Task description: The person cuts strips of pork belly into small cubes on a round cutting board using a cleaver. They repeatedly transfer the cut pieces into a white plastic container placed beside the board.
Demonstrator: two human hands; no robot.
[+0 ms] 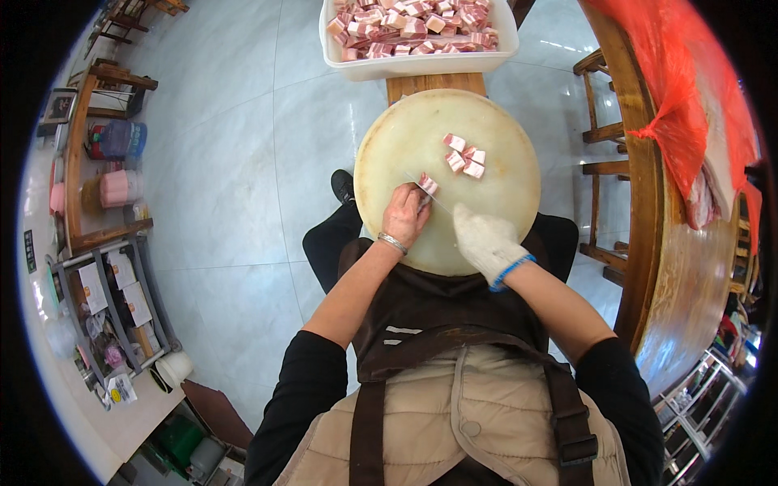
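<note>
My left hand (406,215), bare with a metal bangle at the wrist, holds a strip of pork belly (428,184) on a round, pale cutting board (395,140). My right hand (488,238), in a white knitted glove with a blue cuff, is closed around a knife whose handle is hidden. The thin knife blade (442,205) lies across the strip beside my left fingers. Several cut pork cubes (465,157) sit in a small group beyond the blade, towards the right of the board.
Beyond the board, a white plastic tub (425,65) holds many pork cubes on a wooden bench (434,84). At the right, a wooden table (687,279) bears a red plastic bag (684,115) with a large pork slab (717,176) partly showing. Wooden stools stand near it. Shelving (112,310) stands at the left.
</note>
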